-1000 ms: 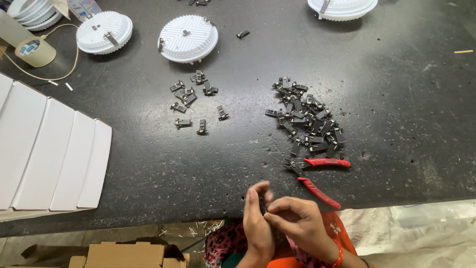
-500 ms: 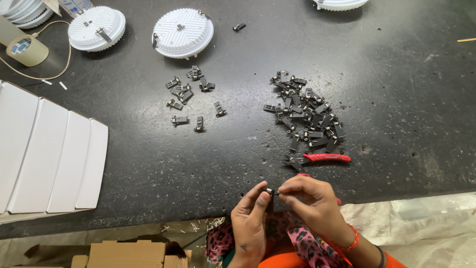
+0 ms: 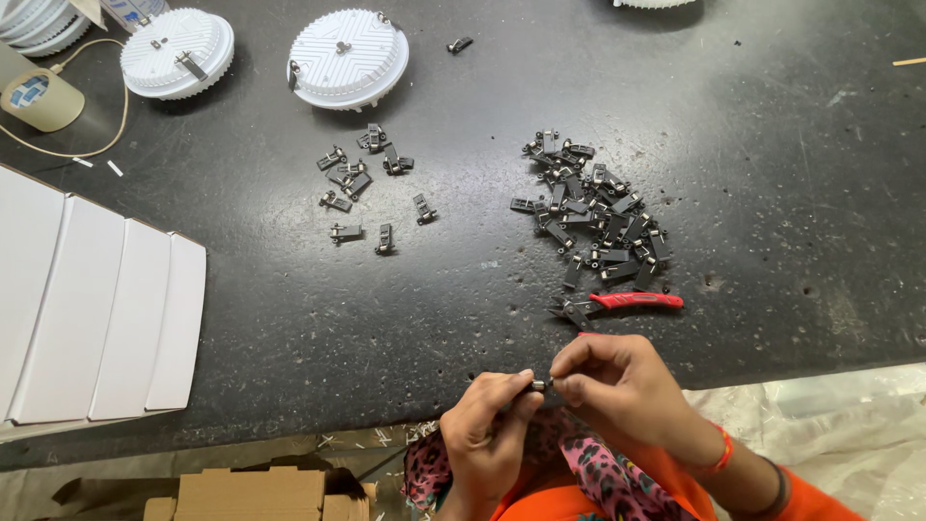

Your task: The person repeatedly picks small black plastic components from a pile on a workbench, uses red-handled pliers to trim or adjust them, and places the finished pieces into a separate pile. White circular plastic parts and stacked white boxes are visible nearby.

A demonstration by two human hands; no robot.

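Both hands meet at the near edge of the worktop, each grip pinched narrow on one small metal clip: the left hand holds it between thumb and fingertips, and the right hand closes on its other end, so the clip sits between them, just off the edge. Behind the right hand lies one pair of red-handled pliers, touching the foot of a large heap of dark clips, too tangled to count. A smaller scatter of about ten clips lies to the left, and one stray clip farther back. Two round white fixtures stand whole in view, with a tape roll and a fan of white cards at left. The worktop is dark, speckled stone.
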